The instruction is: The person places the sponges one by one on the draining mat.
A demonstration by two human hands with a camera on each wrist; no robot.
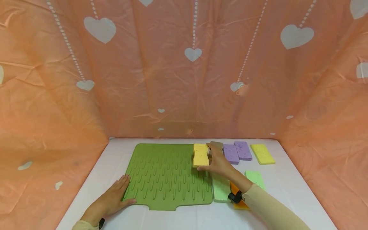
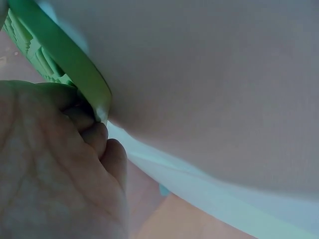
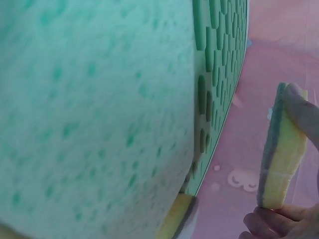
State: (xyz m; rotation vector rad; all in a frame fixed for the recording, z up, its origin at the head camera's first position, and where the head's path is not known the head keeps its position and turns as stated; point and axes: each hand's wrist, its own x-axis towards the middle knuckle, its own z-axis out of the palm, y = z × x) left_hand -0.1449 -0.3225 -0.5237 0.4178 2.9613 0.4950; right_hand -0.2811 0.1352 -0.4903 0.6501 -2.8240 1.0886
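Beige sleeve [image 1: 273, 204], waisted yellow sponge [image 1: 200, 155], grey-backed

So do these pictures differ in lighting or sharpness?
Head view: brightest and warmest, the ridged olive-green mat fairly clear. Left wrist view: dim, bluish cast, the bare left hand shadowy and soft. Right wrist view: minty tint, the pale green porous sponge close-up, its speckles soft-edged.

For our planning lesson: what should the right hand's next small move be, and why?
Probably lower the yellow sponge onto the green mat: the right hand grips it, raised over the mat's far right corner.
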